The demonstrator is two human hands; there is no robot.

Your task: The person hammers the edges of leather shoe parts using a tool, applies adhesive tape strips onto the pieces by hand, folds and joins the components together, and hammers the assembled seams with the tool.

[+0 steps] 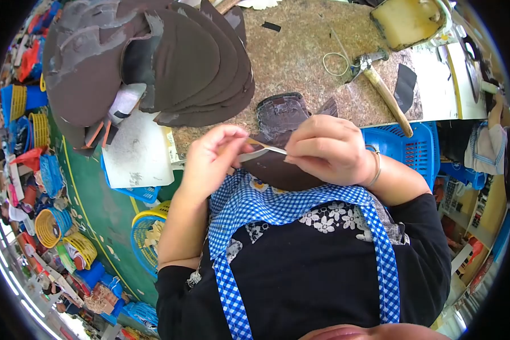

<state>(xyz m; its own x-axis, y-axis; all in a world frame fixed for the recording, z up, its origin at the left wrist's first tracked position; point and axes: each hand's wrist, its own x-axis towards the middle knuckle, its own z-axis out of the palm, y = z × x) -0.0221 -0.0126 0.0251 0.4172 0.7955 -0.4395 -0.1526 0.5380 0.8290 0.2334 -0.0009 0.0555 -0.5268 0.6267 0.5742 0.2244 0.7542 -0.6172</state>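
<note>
In front of the apron, my left hand (212, 161) pinches one end of a thin narrow strip (275, 149), tan at one part and white at another. My right hand (328, 148) is closed on the strip's other end, thumb against fingers. A second pale curved band (254, 155) hangs just below, close to my left fingers. Under both hands lies a dark brown flat piece (286, 173), partly covered by the hands. Beyond it, on the worktop's near edge, is a dark, shiny patch-like part (280, 113).
Stacked dark brown cut pieces (192, 62) cover the worktop's left side. On the right lie a wooden-handled hammer (386, 99), a black scrap (405, 88) and a yellowish container (408, 22). Blue baskets (422, 150) stand below the edge; a white board (136, 150) juts out left.
</note>
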